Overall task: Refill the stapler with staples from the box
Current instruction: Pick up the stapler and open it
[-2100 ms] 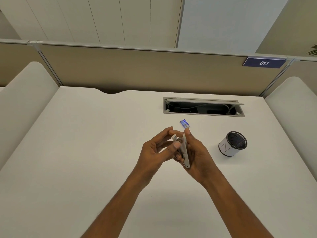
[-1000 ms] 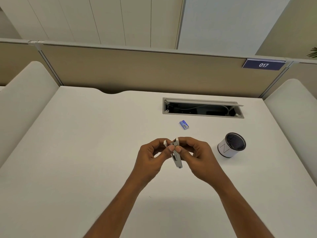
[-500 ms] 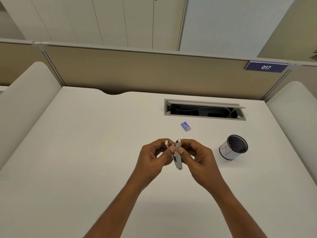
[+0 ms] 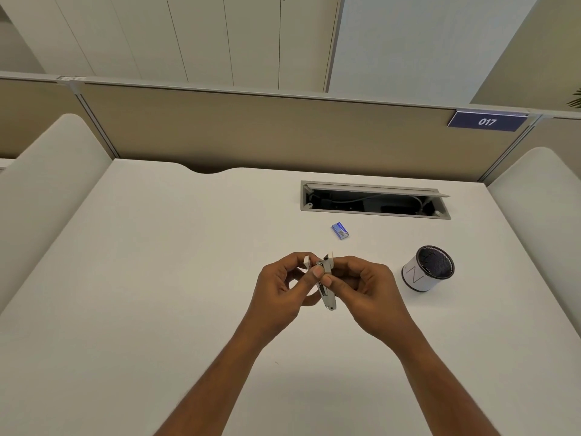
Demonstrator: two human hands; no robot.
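Note:
A small light-grey stapler (image 4: 327,294) is held above the white desk (image 4: 132,278), spread apart at its far end with the hinge end pointing toward me. My left hand (image 4: 283,287) pinches the left arm of the stapler, thumb on the metal channel. My right hand (image 4: 364,291) pinches the right arm near its tip. Beyond the hands, a little blue staple box (image 4: 340,230) lies on the desk, apart from both. Whether staples sit in the channel is too small to tell.
A white cylindrical cup with a dark mesh top (image 4: 427,268) stands to the right of my right hand. An open cable tray (image 4: 374,199) is sunk in the desk behind the box. A beige partition (image 4: 251,130) closes the back; padded side panels flank the desk.
The stapler went from being held closed and upright in the right hand to being spread apart between both hands. Over the last second the hands hardly moved.

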